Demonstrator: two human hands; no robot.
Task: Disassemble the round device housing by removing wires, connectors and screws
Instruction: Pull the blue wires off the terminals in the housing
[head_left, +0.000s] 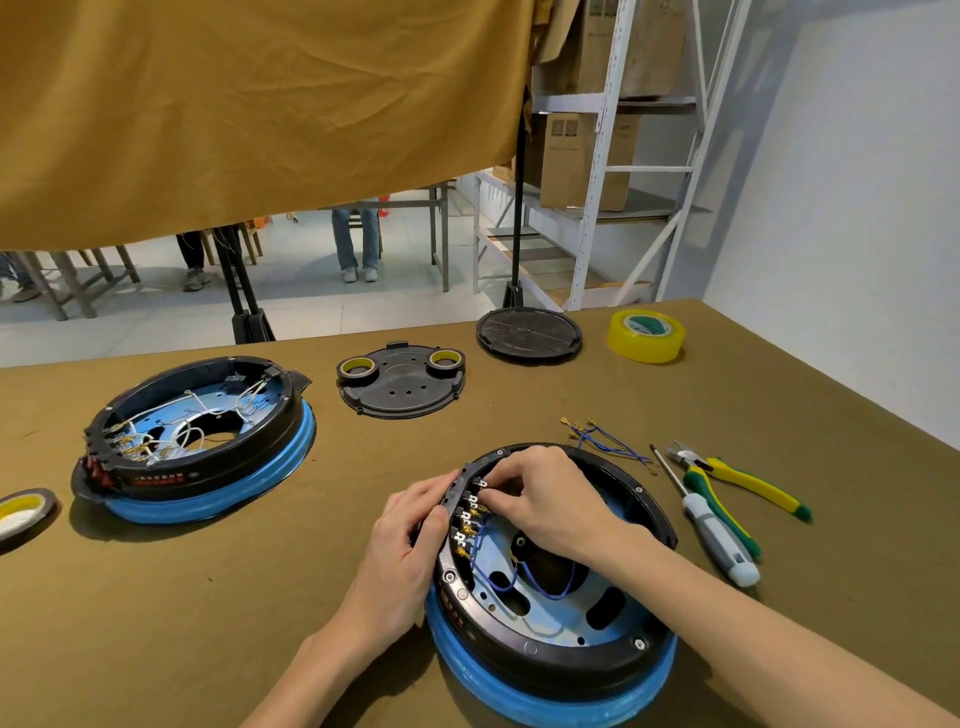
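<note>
The round device housing (545, 649), black with a blue ring under it, lies open-side up at the table's front. Inside are a blue metal plate, blue wires (498, 577) and a row of brass connectors (470, 519) along the left inner wall. My left hand (410, 540) grips the housing's left rim from outside, thumb on the rim. My right hand (540, 499) reaches over the housing, and its fingertips pinch a connector at the upper end of that row. Several loose blue wires with brass terminals (608, 441) lie on the table behind the housing.
A second housing (208, 467) with white wires sits at left. Behind are a black cover plate (400, 384) bearing two tape rolls, a round black lid (529, 332) and a yellow tape roll (645, 335). Pliers (737, 480) and a screwdriver (711, 530) lie at right. Another tape roll (23, 512) sits far left.
</note>
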